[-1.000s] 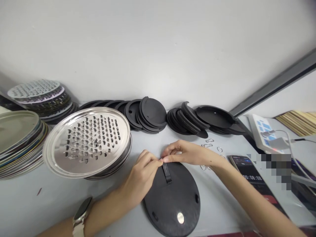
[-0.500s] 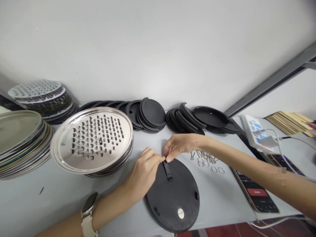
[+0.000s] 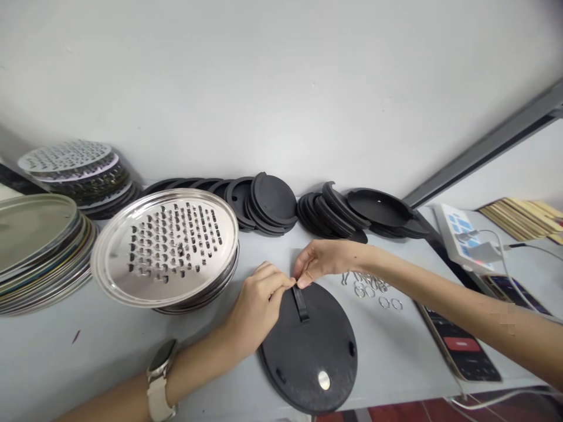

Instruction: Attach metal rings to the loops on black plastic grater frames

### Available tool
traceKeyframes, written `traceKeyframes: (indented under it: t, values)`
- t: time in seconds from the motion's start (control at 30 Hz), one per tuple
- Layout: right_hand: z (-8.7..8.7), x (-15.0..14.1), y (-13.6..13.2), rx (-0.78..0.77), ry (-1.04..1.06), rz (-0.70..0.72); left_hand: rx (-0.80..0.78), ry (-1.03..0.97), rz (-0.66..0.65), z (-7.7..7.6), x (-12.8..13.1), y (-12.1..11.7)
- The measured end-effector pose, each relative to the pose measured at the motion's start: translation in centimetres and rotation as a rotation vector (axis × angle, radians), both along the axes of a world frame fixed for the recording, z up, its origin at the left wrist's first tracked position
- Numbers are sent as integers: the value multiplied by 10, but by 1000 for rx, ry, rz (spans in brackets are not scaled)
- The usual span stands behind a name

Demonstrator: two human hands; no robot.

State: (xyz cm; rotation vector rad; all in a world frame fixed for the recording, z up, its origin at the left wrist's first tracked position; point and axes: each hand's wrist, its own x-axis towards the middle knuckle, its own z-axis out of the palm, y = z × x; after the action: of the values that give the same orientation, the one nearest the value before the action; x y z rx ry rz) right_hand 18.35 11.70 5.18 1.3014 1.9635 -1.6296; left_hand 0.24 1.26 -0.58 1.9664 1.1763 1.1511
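Observation:
A black round disc (image 3: 312, 349) lies flat on the grey table in front of me, with a raised black tab (image 3: 301, 303) near its far edge and a small silver stud (image 3: 324, 380) near its front. My left hand (image 3: 257, 308) and my right hand (image 3: 323, 261) meet at the far end of that tab, fingertips pinched together there. What they pinch is too small to make out. Small metal rings and clips (image 3: 370, 288) lie just right of the disc, under my right forearm. A watch (image 3: 160, 375) is on my left wrist.
A stack of perforated steel plates (image 3: 165, 249) sits left of the hands, with more plate stacks (image 3: 41, 246) further left. Black discs (image 3: 272, 202) lean in rows along the wall. A phone (image 3: 460, 343) and a power strip (image 3: 460, 234) lie at the right.
My right hand drew back from the ring pile to the tab a second ago; over the last half second both hands stay pinched at the tab. The view shifted slightly.

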Motion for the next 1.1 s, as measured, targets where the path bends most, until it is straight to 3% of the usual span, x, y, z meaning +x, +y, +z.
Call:
traceKeyframes:
  t: [0.67, 0.93, 1.1]
  values:
    - [-10, 10, -10, -5, 191, -69, 46, 15, -41, -5, 4, -1]
    - [-17, 14, -22, -2, 271, -201, 39, -8, -45, -6, 3, 1]
    - [-28, 17, -43, 33, 349, -420, 22, -15, -41, -3, 3, 3]
